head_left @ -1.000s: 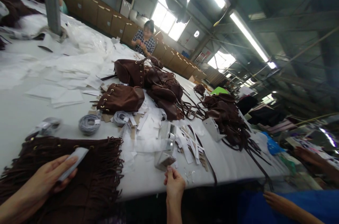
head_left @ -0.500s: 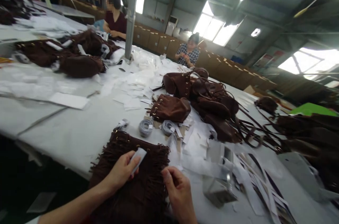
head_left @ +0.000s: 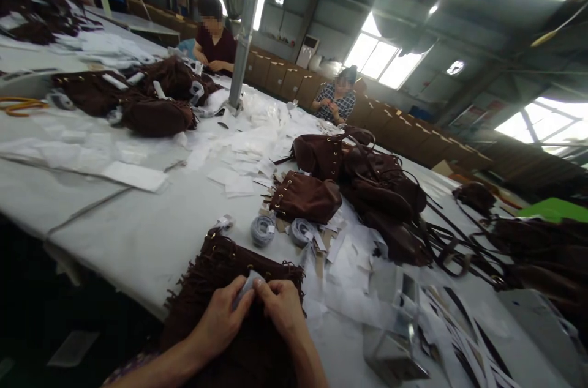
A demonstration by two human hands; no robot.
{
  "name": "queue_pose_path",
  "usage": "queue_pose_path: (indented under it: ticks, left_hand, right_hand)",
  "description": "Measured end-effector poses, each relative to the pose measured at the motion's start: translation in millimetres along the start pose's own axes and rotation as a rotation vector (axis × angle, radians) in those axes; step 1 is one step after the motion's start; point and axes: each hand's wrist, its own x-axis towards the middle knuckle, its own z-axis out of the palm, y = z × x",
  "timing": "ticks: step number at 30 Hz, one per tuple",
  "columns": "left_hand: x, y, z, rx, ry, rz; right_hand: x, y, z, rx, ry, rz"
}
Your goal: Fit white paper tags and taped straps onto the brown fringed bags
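A dark brown fringed bag (head_left: 257, 348) with brass eyelets along its top edge lies in front of me at the table's near edge. Over it, my left hand (head_left: 225, 311) is closed around a small pale grey wrapped strip (head_left: 248, 286). My right hand (head_left: 281, 305) meets it there, thumb and fingers pinched at the strip's upper end. The fingers cover part of the strip, so its full shape is hidden. Just beyond the bag sit two grey coiled rolls, a left one (head_left: 263, 231) and a right one (head_left: 302, 232).
A smaller brown bag (head_left: 305, 197) and a heap of brown bags (head_left: 381, 183) lie ahead. A clear tape-like holder (head_left: 397, 327) stands at right among paper strips. Orange-handled scissors (head_left: 22, 106) lie far left, near more bags (head_left: 158, 115). A metal post (head_left: 248, 27) rises mid-table; co-workers sit beyond.
My right hand has left the bag's fringed right side and come over to the grey strip in my left hand. The view has shifted slightly, so the scissors show more at left.
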Motion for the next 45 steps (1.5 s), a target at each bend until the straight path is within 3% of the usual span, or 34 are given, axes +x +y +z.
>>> queue_pose_path:
  ticks: [8, 14, 18, 23, 29, 32, 35, 40, 43, 45]
  left_hand:
    - [12, -6, -6.2, -0.560, -0.219, -0.313]
    - [10, -8, -8.5, -0.926, -0.253, -0.476]
    - [13, -10, -10.5, -1.040, -0.281, -0.545]
    - [13, -9, -4.1, -0.918, -0.207, -0.460]
    - [6, -5, 3.5, -0.530, -0.189, -0.220]
    - [6, -3, 1.4, -0.370, -0.228, -0.163]
    - [5, 1, -2.5, -0.356, -0.228, -0.257]
    - [-5, 4, -5.2, -0.607, -0.215, -0.515]
    - [-12, 3, -4.1, -0.536, -0.131, -0.462]
    - [-17, 0, -4.2, -0.448, -0.106, -0.401]
  right_hand:
    - [2, -3, 11, 0.081, 0.050, 0.027]
    - [1, 8, 20, 0.123, 0.004, 0.099]
    - [-6, 17, 16, 0.223, -0.047, 0.101]
    - [-23, 11, 11, 0.190, 0.262, 0.050]
    - [-21, 4, 30, 0.439, 0.126, 0.083]
    - [-9, 10, 39, 0.510, 0.143, 0.154]
    - [0, 17, 42, 0.541, 0.183, 0.182]
    - [4, 15, 50, 0.525, 0.214, 0.155]
    - [-3, 6, 48, 0.463, 0.206, 0.139]
    - [-15, 7, 30, 0.365, 0.249, 0.110]
